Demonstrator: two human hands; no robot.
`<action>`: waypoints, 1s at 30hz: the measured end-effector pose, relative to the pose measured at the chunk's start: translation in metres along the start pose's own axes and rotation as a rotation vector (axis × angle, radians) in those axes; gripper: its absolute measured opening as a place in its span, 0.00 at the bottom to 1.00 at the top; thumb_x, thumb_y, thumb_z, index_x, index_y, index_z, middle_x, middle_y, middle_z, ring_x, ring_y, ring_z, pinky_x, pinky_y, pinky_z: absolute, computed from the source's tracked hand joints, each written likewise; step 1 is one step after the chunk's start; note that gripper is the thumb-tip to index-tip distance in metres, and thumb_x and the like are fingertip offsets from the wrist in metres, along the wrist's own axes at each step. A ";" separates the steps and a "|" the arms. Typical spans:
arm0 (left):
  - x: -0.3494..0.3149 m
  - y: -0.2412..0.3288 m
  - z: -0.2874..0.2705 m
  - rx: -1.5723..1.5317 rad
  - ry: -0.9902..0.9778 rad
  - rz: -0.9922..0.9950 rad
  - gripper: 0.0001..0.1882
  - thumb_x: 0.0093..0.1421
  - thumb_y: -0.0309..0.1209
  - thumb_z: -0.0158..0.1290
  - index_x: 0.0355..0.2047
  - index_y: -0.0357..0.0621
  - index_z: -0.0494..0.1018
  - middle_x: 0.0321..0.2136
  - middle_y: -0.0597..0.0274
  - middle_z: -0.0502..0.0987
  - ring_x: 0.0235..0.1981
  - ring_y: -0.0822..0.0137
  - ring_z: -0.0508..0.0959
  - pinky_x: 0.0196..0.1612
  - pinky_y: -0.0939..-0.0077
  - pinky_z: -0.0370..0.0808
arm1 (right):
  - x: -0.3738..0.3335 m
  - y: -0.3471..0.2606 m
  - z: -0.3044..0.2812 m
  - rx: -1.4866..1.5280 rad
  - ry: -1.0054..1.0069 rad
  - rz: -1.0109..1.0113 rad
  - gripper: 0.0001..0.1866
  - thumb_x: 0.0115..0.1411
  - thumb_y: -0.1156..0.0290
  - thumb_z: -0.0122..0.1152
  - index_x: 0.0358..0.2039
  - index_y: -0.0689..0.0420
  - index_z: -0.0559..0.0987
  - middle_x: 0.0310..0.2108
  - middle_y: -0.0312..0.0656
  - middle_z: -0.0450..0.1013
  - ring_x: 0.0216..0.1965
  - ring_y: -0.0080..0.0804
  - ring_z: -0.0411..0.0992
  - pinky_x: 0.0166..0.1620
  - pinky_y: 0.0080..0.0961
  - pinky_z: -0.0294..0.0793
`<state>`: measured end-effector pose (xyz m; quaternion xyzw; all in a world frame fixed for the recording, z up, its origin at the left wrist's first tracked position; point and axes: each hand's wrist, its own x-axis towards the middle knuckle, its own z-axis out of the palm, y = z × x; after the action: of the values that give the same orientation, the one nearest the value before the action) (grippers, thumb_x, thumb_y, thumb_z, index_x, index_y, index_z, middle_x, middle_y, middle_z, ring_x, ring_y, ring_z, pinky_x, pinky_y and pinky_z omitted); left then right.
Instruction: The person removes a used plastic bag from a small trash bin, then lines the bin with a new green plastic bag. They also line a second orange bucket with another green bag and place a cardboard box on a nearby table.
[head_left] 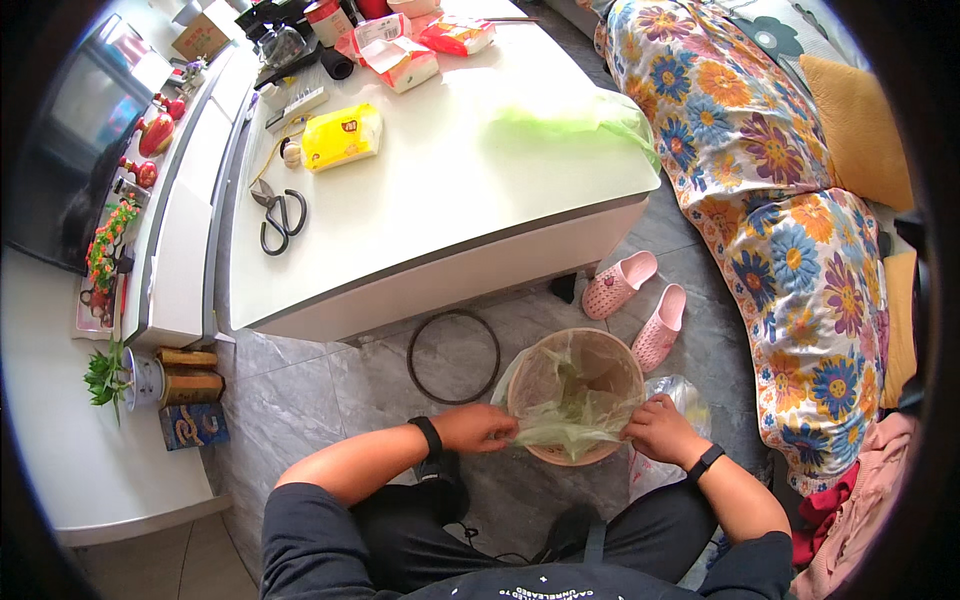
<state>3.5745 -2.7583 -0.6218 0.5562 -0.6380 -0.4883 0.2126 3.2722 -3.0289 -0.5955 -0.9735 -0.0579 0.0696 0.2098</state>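
Now, bag (568,432): lower middle of the frame, spread across the bin (622,350); looks light, limp, slippery, easily torn, so best held by its edge.
Left hand (482,428): fingertips pinched on the bag's left edge.
Right hand (663,428): grip clamped on its right edge.
Floor (365,385): hoop (497,356) left of the bin, clogs (657,332) right of centre, clear sack (688,400) crowding the right hand.
Desk (450,180): scissors (266,200), upper left, well apart.

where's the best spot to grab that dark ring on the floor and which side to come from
Probably the near edge of the dark ring, from above on the person's side. It lies flat, and its thin band around an open centre should suit a pinch grip. The left hand is closest, though it pinches the pale green bag.
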 end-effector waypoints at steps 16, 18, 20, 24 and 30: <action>0.001 -0.031 0.022 0.808 -0.180 0.023 0.29 0.58 0.32 0.55 0.61 0.66 0.69 0.67 0.65 0.62 0.68 0.56 0.61 0.68 0.36 0.51 | -0.036 0.017 0.020 -0.333 -0.049 -0.397 0.15 0.56 0.64 0.57 0.46 0.39 0.78 0.47 0.27 0.74 0.51 0.23 0.71 0.55 0.38 0.67; 0.001 -0.038 0.019 0.785 -0.180 -0.044 0.29 0.58 0.31 0.54 0.61 0.68 0.69 0.68 0.65 0.60 0.68 0.56 0.61 0.69 0.36 0.50 | -0.045 0.022 0.023 -0.413 -0.007 -0.266 0.20 0.59 0.66 0.54 0.52 0.38 0.78 0.54 0.27 0.73 0.58 0.25 0.68 0.57 0.36 0.67; -0.001 -0.044 0.014 0.754 -0.108 -0.104 0.29 0.57 0.32 0.55 0.61 0.68 0.70 0.68 0.65 0.60 0.69 0.55 0.60 0.68 0.35 0.51 | -0.050 0.023 0.025 -0.375 -0.124 -0.182 0.21 0.60 0.67 0.53 0.55 0.40 0.76 0.60 0.30 0.69 0.63 0.28 0.63 0.64 0.38 0.61; -0.006 -0.046 0.010 0.781 -0.080 -0.178 0.29 0.54 0.37 0.58 0.59 0.69 0.71 0.65 0.65 0.64 0.66 0.56 0.63 0.67 0.36 0.53 | -0.044 0.022 0.032 -0.372 -0.168 -0.116 0.22 0.61 0.65 0.52 0.56 0.38 0.75 0.60 0.33 0.67 0.66 0.35 0.60 0.68 0.45 0.55; -0.002 -0.048 0.020 0.816 -0.199 0.015 0.28 0.53 0.39 0.60 0.56 0.73 0.73 0.54 0.66 0.72 0.54 0.58 0.72 0.64 0.37 0.56 | -0.032 0.021 0.040 -0.379 -0.133 -0.112 0.20 0.61 0.65 0.51 0.51 0.29 0.77 0.51 0.34 0.70 0.59 0.38 0.65 0.61 0.47 0.61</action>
<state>3.5832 -2.7439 -0.6711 0.5402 -0.8005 -0.2454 -0.0841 3.2362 -3.0363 -0.6371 -0.9841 -0.1379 0.1098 0.0222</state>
